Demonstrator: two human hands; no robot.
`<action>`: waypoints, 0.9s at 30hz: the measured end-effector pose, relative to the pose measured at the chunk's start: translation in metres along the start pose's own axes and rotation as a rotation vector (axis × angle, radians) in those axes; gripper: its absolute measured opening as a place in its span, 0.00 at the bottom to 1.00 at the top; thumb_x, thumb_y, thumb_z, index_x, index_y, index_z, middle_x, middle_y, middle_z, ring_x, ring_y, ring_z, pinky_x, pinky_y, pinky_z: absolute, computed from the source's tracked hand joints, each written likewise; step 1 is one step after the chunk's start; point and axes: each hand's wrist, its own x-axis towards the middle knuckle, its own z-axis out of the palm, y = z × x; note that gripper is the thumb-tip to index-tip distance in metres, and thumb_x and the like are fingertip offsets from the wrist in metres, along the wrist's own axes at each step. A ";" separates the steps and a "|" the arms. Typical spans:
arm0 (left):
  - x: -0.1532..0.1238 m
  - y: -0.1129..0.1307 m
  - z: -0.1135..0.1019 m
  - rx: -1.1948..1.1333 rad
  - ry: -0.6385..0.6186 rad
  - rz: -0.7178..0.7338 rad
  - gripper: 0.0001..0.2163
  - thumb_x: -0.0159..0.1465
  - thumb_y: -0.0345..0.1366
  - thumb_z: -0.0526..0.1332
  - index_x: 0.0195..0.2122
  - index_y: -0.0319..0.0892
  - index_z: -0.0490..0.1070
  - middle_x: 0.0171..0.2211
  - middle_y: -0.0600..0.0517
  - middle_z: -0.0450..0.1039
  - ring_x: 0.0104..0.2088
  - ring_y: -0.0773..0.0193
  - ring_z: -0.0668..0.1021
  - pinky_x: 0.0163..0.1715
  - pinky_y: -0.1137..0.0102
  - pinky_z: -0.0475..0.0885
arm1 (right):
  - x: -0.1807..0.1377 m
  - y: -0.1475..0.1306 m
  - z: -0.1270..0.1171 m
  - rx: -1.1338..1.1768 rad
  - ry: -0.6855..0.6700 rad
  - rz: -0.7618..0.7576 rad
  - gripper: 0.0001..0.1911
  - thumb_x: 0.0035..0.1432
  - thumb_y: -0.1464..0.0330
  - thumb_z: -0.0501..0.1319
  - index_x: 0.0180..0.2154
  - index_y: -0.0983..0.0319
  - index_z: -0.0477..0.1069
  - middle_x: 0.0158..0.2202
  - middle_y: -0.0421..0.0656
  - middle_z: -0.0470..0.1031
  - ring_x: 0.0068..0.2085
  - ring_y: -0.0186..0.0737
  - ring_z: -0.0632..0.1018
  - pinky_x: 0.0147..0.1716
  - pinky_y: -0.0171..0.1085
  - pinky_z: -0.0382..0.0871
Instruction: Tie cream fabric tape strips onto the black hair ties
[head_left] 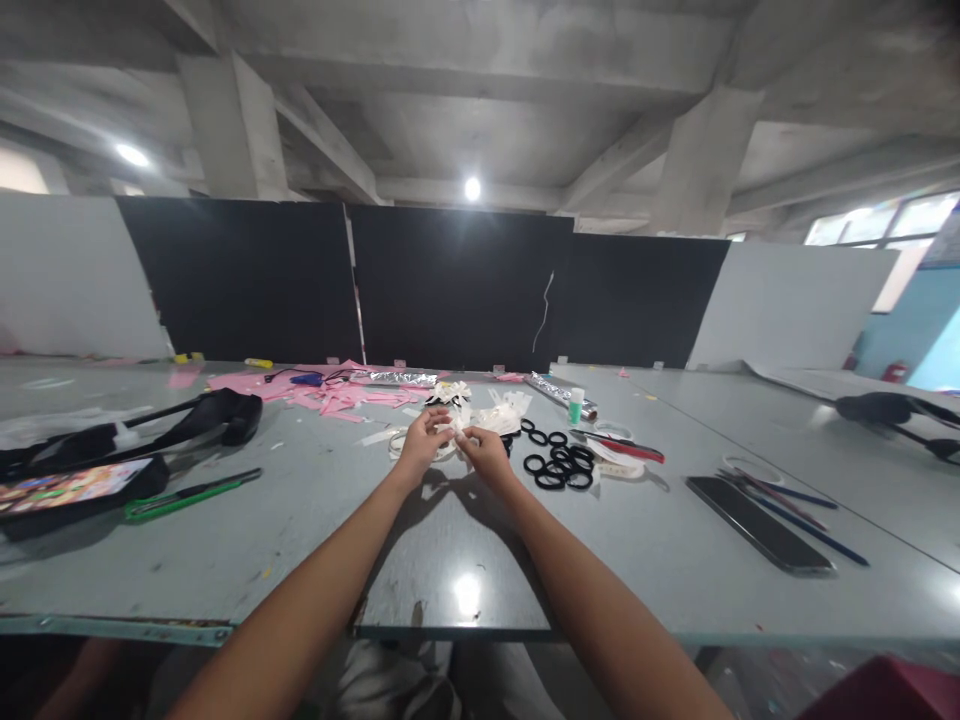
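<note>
My left hand [424, 440] and my right hand [484, 450] meet over the middle of the grey table [300, 540], fingers pinched together on a small white ribbon piece [454, 432]. More white ribbon pieces [502, 412] lie just behind the hands. Several black rings [559, 462] sit in a heap to the right of my right hand. Both forearms reach in from the bottom edge.
Pink paper scraps [330, 392] and a foil strip [397, 378] lie at the back. A green-handled tool [187, 494], a black bag [187, 420] and a phone with a lit screen [67, 488] are left. Red scissors [622, 446], a dark phone [757, 522] and pens [795, 515] are right.
</note>
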 end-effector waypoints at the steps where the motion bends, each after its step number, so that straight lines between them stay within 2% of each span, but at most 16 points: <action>1: 0.000 -0.001 0.000 0.004 -0.011 -0.018 0.21 0.44 0.33 0.67 0.41 0.41 0.67 0.36 0.51 0.70 0.29 0.68 0.74 0.26 0.74 0.68 | 0.000 -0.001 -0.001 -0.026 0.006 -0.022 0.14 0.53 0.59 0.58 0.28 0.64 0.74 0.24 0.39 0.72 0.27 0.35 0.70 0.28 0.31 0.62; 5: 0.000 -0.003 0.001 0.016 -0.045 -0.027 0.20 0.46 0.36 0.67 0.41 0.40 0.68 0.30 0.54 0.70 0.24 0.70 0.72 0.23 0.75 0.66 | -0.001 -0.005 -0.003 -0.116 0.001 -0.066 0.14 0.56 0.60 0.56 0.30 0.63 0.75 0.25 0.39 0.74 0.28 0.36 0.71 0.30 0.32 0.61; 11: 0.001 -0.004 0.003 0.072 0.053 0.064 0.13 0.49 0.35 0.62 0.37 0.40 0.68 0.24 0.56 0.68 0.19 0.72 0.68 0.20 0.76 0.64 | -0.004 -0.011 0.003 -0.231 0.068 -0.097 0.11 0.56 0.62 0.57 0.31 0.60 0.73 0.27 0.39 0.74 0.29 0.37 0.71 0.30 0.32 0.59; 14: 0.001 -0.004 0.002 0.113 0.053 0.104 0.12 0.50 0.34 0.61 0.36 0.39 0.69 0.23 0.56 0.68 0.18 0.73 0.68 0.19 0.77 0.63 | -0.006 -0.012 0.006 -0.258 0.111 -0.097 0.08 0.55 0.62 0.58 0.32 0.59 0.72 0.27 0.38 0.74 0.29 0.37 0.71 0.30 0.32 0.58; 19: 0.001 -0.001 0.001 0.046 -0.037 -0.029 0.18 0.50 0.38 0.64 0.41 0.38 0.69 0.25 0.55 0.68 0.19 0.73 0.69 0.20 0.76 0.66 | -0.004 -0.009 0.002 -0.223 0.111 -0.071 0.09 0.54 0.61 0.58 0.31 0.60 0.72 0.25 0.37 0.71 0.26 0.35 0.68 0.28 0.32 0.57; 22: 0.001 -0.002 0.000 0.075 -0.063 -0.081 0.14 0.50 0.41 0.64 0.35 0.38 0.70 0.24 0.55 0.68 0.19 0.72 0.69 0.20 0.75 0.67 | -0.002 -0.008 -0.001 -0.204 0.106 -0.060 0.10 0.53 0.60 0.59 0.32 0.60 0.72 0.24 0.37 0.70 0.24 0.35 0.67 0.27 0.32 0.57; 25: 0.001 -0.004 0.000 0.164 -0.034 0.026 0.09 0.52 0.39 0.62 0.27 0.40 0.65 0.20 0.57 0.64 0.18 0.72 0.68 0.19 0.76 0.65 | -0.003 -0.010 0.000 -0.215 0.115 -0.068 0.10 0.54 0.60 0.58 0.32 0.60 0.72 0.23 0.37 0.69 0.25 0.35 0.67 0.27 0.32 0.57; 27: 0.000 -0.005 0.000 0.224 0.034 0.123 0.07 0.53 0.37 0.60 0.26 0.41 0.62 0.18 0.59 0.62 0.17 0.72 0.68 0.18 0.77 0.62 | -0.004 -0.013 0.003 -0.217 0.137 -0.083 0.10 0.55 0.61 0.57 0.33 0.60 0.71 0.24 0.37 0.69 0.25 0.35 0.67 0.27 0.32 0.57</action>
